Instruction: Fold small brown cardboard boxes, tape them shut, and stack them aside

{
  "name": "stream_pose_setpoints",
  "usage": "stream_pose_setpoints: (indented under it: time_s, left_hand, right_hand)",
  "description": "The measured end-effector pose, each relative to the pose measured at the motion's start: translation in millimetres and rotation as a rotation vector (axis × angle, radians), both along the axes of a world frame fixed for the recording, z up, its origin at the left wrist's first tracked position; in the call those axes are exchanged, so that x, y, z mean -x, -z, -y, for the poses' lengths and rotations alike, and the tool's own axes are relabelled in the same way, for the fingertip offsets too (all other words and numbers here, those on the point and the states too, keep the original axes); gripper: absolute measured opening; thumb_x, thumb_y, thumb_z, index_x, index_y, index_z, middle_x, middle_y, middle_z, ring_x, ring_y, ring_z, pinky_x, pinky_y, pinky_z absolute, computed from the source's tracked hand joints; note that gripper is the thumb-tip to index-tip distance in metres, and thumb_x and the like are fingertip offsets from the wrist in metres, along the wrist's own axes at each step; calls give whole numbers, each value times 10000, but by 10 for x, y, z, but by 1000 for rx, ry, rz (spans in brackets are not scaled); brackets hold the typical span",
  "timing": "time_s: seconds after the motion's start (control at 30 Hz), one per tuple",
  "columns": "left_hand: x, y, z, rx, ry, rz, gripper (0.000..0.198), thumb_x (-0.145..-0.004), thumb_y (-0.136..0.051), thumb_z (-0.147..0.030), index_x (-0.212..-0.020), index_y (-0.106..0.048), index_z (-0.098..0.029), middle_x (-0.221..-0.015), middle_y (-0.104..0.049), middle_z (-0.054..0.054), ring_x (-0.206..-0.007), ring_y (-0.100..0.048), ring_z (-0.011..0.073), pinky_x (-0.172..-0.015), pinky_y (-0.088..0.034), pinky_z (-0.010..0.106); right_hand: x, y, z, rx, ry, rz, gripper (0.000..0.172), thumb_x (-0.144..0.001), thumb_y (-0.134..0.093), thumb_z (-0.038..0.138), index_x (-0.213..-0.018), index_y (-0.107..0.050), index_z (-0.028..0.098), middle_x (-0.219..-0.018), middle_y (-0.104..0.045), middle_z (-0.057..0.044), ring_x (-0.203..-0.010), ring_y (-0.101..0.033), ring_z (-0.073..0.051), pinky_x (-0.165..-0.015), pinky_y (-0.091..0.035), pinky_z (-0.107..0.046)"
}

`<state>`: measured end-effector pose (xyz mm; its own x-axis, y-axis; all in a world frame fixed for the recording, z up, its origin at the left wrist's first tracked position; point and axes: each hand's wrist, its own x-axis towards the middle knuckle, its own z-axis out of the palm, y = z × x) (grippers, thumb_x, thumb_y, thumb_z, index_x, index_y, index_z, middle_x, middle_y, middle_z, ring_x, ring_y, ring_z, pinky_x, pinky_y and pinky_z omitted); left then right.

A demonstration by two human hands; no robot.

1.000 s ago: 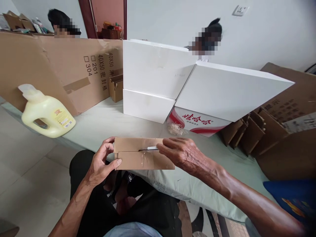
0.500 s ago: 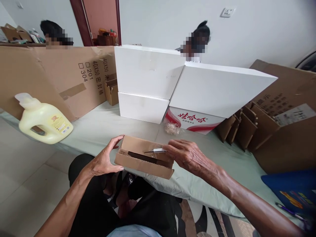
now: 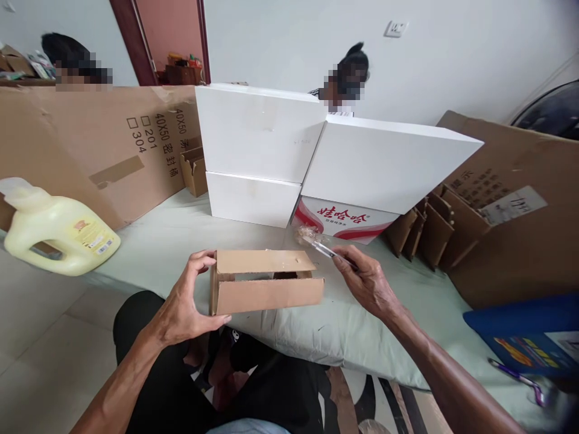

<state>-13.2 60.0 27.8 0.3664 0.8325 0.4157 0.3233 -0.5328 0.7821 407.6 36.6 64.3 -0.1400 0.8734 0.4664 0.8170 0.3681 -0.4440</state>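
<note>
My left hand (image 3: 181,301) grips the left end of a small brown cardboard box (image 3: 271,294), fingers at the back edge and thumb at the front. The box lies on the cloth-covered table, its two long flaps parted by a gap; a dark patch shows inside. To the right of the box, my right hand (image 3: 366,278) is closed around a slim white-and-metal utility knife (image 3: 322,248). The knife points left and away, apart from the box. Its tip overlaps a crumpled wad of clear tape (image 3: 307,234) in view; whether they touch, I cannot tell.
White boxes (image 3: 253,196) and a red-and-white carton (image 3: 346,218) stand behind. A yellow jug (image 3: 67,235) is on the left, folded cardboard pieces (image 3: 427,235) and a blue bag (image 3: 520,331) on the right. Two people (image 3: 72,60) are beyond the large cartons.
My right hand has drawn the knife out of the box and moved right and away. The box's flaps have come closer together, and the box has turned slightly. My view has shifted right.
</note>
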Motion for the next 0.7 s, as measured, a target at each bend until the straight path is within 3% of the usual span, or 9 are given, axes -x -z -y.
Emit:
stream_pose_setpoints:
  time_s: [0.13,0.2,0.23,0.3,0.37,0.43,0.53,0.63,0.7]
  left_hand:
    - [69,100,211,34,-100,37,848,-704,-995,-354,-1406,-525,-295,-1700,-460,198,-1523,-565,422,-1229,-512,574]
    - [118,203,261,46,-129,32,773,-725,-984,-389,-1359,-552,-293,-1726,-441,197,-1550,-541,437,-1220,-518,569]
    - [143,246,272,47,-135,23,750,-735,-978,-404,-1349,-562,-293,-1739,-430,197,-1568,-522,446,-1224,-514,572]
    - [186,290,278,41,-128,-12,734,-751,-966,-417,-1363,-580,-297,-1753,-416,190,-1597,-488,457,-1245,-494,584]
    - [215,261,274,31,-103,-61,750,-761,-959,-412,-1407,-591,-308,-1759,-413,174,-1609,-473,457,-1270,-470,594]
    - [231,177,269,13,-56,-96,785,-761,-967,-427,-1445,-596,-327,-1769,-406,158,-1611,-469,457,-1264,-481,586]
    - [259,35,264,-2,27,-88,851,-749,-975,-618,-1470,-613,-347,-1778,-396,149,-1608,-459,474,-1241,-504,569]
    - [297,-41,258,87,57,1,837,-851,-777,-841,-1486,-655,-310,-1759,-420,167,-1569,-496,478,-1229,-512,536]
    - [308,-52,252,164,17,52,663,-998,-616,-786,-1430,-709,-292,-1713,-482,157,-1512,-561,436,-1170,-555,471]
  right_hand:
    - [-204,821,149,151,73,66,577,-1165,-412,632,-928,-724,208,-744,-703,-32,-655,-639,-197,-619,-499,-294]
    - [-195,1076,218,155,55,83,622,-1162,-388,658,-885,-730,219,-776,-724,-60,-719,-680,-227,-680,-554,-335]
    - [-163,1116,237,133,54,66,617,-1164,-388,657,-903,-739,222,-824,-740,-77,-772,-702,-240,-716,-576,-354]
    - [-54,1013,242,61,57,-14,536,-1175,-414,612,-1045,-761,224,-1008,-772,-115,-931,-737,-256,-790,-604,-373]
    - [106,723,221,-38,19,-115,424,-1184,-456,544,-1254,-734,232,-1225,-753,-143,-1114,-730,-268,-888,-611,-394]
    - [298,370,201,-130,-106,-153,394,-1183,-487,522,-1392,-677,247,-1341,-714,-154,-1228,-694,-290,-995,-584,-442]
    - [575,-11,200,-216,-333,-83,401,-1163,-555,531,-1437,-632,250,-1317,-709,-157,-1159,-678,-301,-981,-550,-471]
    - [744,-74,218,-244,-419,-29,278,-1150,-624,396,-1384,-625,247,-1216,-725,-128,-985,-653,-251,-876,-531,-424]
    - [787,-3,235,-266,-400,-24,264,-1136,-651,328,-1383,-608,246,-1235,-715,-129,-1005,-654,-250,-886,-537,-423]
